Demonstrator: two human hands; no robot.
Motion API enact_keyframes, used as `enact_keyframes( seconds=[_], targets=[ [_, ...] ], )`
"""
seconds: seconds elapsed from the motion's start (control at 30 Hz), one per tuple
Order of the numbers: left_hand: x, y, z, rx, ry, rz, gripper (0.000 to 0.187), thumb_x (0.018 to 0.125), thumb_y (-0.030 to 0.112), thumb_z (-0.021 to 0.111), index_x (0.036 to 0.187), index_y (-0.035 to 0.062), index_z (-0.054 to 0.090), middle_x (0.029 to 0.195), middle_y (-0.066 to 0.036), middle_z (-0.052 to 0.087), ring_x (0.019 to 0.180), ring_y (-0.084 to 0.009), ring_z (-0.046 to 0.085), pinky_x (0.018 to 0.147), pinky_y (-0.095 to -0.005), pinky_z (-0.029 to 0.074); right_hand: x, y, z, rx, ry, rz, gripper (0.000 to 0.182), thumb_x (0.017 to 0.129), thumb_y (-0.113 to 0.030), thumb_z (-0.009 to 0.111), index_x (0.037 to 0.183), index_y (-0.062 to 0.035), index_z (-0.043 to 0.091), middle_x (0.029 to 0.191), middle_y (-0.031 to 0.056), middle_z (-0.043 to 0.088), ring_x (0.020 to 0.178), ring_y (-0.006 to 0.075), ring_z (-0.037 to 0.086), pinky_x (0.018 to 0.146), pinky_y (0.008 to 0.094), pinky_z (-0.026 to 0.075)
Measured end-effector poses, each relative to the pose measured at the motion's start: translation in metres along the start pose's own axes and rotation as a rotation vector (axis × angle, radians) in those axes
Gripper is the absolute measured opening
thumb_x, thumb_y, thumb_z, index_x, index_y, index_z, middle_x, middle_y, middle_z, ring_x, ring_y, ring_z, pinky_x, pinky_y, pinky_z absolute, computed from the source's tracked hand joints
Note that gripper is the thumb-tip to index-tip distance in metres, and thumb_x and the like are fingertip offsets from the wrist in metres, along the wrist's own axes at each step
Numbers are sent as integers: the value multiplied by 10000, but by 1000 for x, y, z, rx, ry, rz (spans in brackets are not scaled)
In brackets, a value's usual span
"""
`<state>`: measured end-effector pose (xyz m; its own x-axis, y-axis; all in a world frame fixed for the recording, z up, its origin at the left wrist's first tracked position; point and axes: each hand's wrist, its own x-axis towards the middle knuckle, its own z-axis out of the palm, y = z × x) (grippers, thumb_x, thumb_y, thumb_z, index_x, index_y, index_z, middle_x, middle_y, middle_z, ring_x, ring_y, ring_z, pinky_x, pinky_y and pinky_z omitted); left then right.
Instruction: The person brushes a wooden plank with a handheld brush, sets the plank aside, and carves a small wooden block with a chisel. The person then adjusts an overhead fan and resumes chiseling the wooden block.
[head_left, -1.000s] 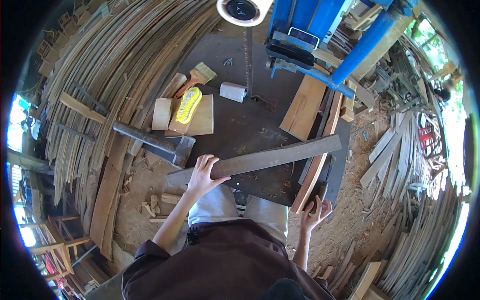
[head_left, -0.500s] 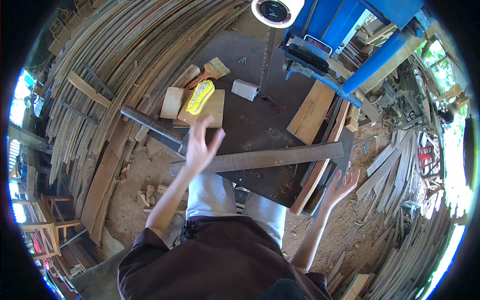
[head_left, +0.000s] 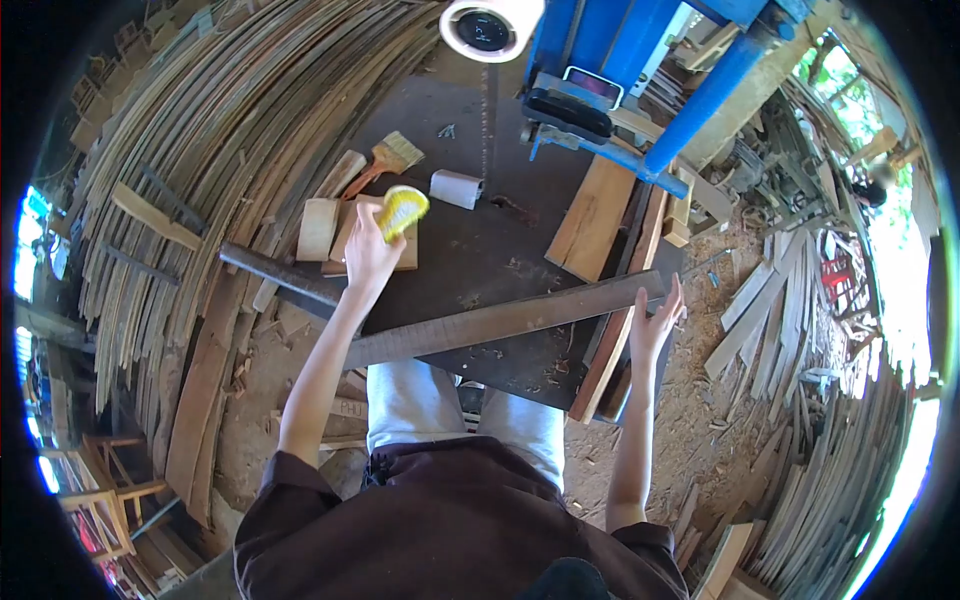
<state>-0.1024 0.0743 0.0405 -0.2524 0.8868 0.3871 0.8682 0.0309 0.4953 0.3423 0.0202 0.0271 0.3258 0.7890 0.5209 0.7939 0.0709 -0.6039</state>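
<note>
A yellow scrub brush (head_left: 406, 212) with pale bristles is gripped in my left hand (head_left: 370, 250), above the small wood blocks on the dark machine table. Across the table's near edge lies a long, slightly curved wooden board (head_left: 510, 318), in front of my legs. My right hand (head_left: 655, 322) is at the board's right end, its fingers apart and pointing up. Behind the brush, a wide paintbrush (head_left: 393, 157) with an orange-brown handle rests against a wood block (head_left: 318, 228).
A band saw blade (head_left: 487, 125) rises from the dark table (head_left: 450, 275), beside a blue machine frame (head_left: 575, 50). A pale block (head_left: 456, 189) sits near the blade. Planks (head_left: 595, 220) line the table's right side. Long stacked strips (head_left: 200, 130) fill the left; scraps (head_left: 770, 300) lie right.
My left hand has closed on the scrub brush and lifted it off the wood block. My right hand has come up to the board's right end. The view has shifted slightly.
</note>
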Motion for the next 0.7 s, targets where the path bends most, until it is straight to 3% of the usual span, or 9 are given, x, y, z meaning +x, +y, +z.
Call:
enact_keyframes(
  seconds=[0.07,0.13,0.17,0.23,0.3,0.33,0.4,0.43,0.7],
  targets=[
    [-21,21,-10,-28,-32,162,626,685,61,803,1191,71,435,1126,-199,610,938,-357,655,764,-463,534,-4,-2,4,269,-90,258,718,953,-252,673,1529,-116,266,1550,213,249,1416,422,295,1111,537,354],
    [-45,61,-26,-157,-155,250,720,639,52,825,1244,61,435,1160,-173,568,925,-363,636,767,-453,530,-7,3,14,328,-32,294,773,954,-285,682,1550,-135,213,1576,195,219,1421,386,305,1110,496,369],
    [-55,70,-24,-239,-126,433,777,627,53,820,1304,50,440,1061,-144,556,873,-365,620,753,-446,526,-6,-6,15,470,44,381,801,935,-266,707,1549,-120,214,1572,217,222,1427,372,300,1117,489,365],
    [-80,81,-13,-102,-273,463,712,628,43,793,1281,69,511,1014,-112,526,937,-307,595,790,-421,496,-5,-4,19,611,126,470,829,916,-248,732,1548,-105,215,1568,239,224,1432,359,295,1124,482,361],
    [-98,87,3,-49,-285,522,655,679,41,757,1286,125,527,1075,-96,546,991,-272,588,849,-404,476,-5,15,28,717,182,686,832,893,-231,767,1523,-32,261,1492,198,382,1355,272,410,1084,381,390],
    [-104,93,7,-45,-290,535,667,700,39,740,1321,146,520,1127,-94,562,1005,-264,589,864,-402,474,-6,24,30,713,187,686,832,893,-231,767,1523,-32,261,1492,198,382,1355,272,410,1084,381,390],
    [-115,106,9,1,-233,611,738,731,41,717,1416,170,473,1253,-101,568,1048,-261,588,890,-401,473,-7,36,29,875,76,617,789,882,-179,777,1484,41,317,1292,133,567,1182,195,540,1012,296,418],
    [-121,110,14,90,-178,655,796,754,39,699,1483,193,420,1302,-109,572,1048,-252,596,904,-401,480,-9,35,32,912,132,579,647,889,-137,762,1402,56,419,1105,65,633,1030,136,582,964,270,438],
    [-119,101,17,50,-312,660,897,725,47,765,1520,154,364,1123,-92,609,1002,-243,621,919,-405,487,-14,39,35,939,152,564,444,898,-75,734,1267,18,506,1133,67,629,1053,136,583,969,273,442]
  ],
)
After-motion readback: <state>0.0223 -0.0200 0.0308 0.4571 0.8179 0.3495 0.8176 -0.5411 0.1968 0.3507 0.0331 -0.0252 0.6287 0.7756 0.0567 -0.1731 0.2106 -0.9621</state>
